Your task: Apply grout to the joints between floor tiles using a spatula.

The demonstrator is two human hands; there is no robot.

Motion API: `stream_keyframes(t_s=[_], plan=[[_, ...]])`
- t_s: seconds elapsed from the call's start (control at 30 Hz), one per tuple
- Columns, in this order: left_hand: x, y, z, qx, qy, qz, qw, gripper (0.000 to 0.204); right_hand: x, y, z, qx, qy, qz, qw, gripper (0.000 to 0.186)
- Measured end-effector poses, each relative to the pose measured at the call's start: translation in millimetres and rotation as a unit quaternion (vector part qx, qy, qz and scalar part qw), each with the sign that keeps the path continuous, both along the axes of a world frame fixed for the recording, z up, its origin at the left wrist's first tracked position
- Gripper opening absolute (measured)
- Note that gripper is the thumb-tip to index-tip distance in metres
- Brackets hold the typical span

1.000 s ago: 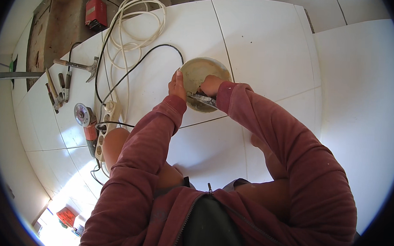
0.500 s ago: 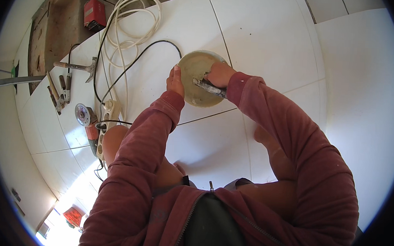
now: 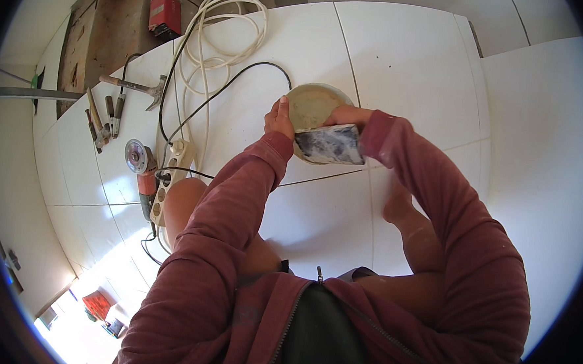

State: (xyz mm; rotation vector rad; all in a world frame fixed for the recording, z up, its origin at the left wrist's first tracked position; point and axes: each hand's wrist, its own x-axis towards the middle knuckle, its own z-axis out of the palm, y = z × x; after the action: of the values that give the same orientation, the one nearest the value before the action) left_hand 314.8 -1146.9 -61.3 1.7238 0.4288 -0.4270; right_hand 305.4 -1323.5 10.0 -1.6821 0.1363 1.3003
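Note:
A round bowl [image 3: 319, 99] of pale, wet-looking mix stands on the white tiles in front of me. My left hand [image 3: 279, 119] grips its left rim. In my right hand [image 3: 347, 116] is a rectangular float [image 3: 330, 144], dark and smeared with whitish mix. Its broad face is turned up toward me, and it lies across the near right part of the bowl, covering that side of the rim. The fingers of my right hand are partly hidden behind the float's upper edge.
To the left lie an angle grinder [image 3: 140, 171], a power strip [image 3: 173, 179], a hammer [image 3: 138, 88] and several hand tools [image 3: 103, 119]. A coiled white cable [image 3: 230, 30] and a red box [image 3: 165, 15] are farther back. A black cord [image 3: 244, 71] runs toward the bowl.
The float has turned from nearly edge-on inside the bowl to broad face up at its near right rim. My left hand stays on the bowl. The whole view has shifted slightly.

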Motion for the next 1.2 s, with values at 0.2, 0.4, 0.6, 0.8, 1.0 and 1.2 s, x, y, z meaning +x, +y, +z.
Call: stream_keyframes(t_s=[0.2, 0.4, 0.6, 0.8, 1.0, 1.2], plan=[[4, 9, 6, -0.114, 0.083, -0.02, 0.99, 0.062, -49, -85, 25, 0.083, -0.308, -0.148, 0.936, 0.017], [-14, 34, 22, -0.121, 0.429, -0.033, 0.894, 0.104, -44, -135, 27, 0.305, 0.177, -0.535, 0.768, 0.023], [14, 30, 28, -0.153, 0.269, 0.05, 0.95, 0.09, -45, -123, 43, 0.114, 0.028, -0.399, 0.909, 0.028], [5, -13, 0, -0.185, -0.065, -0.113, 0.974, 0.035, -56, -50, 44, -0.165, -0.507, 0.107, 0.839, 0.039], [9, -15, -3, -0.241, -0.051, -0.061, 0.967, 0.03, -85, -72, 64, -0.282, -0.423, 0.275, 0.816, 0.037], [17, -12, 1, -0.225, 0.095, -0.128, 0.961, 0.037, -105, -122, 69, -0.031, -0.15, -0.198, 0.968, 0.05]])
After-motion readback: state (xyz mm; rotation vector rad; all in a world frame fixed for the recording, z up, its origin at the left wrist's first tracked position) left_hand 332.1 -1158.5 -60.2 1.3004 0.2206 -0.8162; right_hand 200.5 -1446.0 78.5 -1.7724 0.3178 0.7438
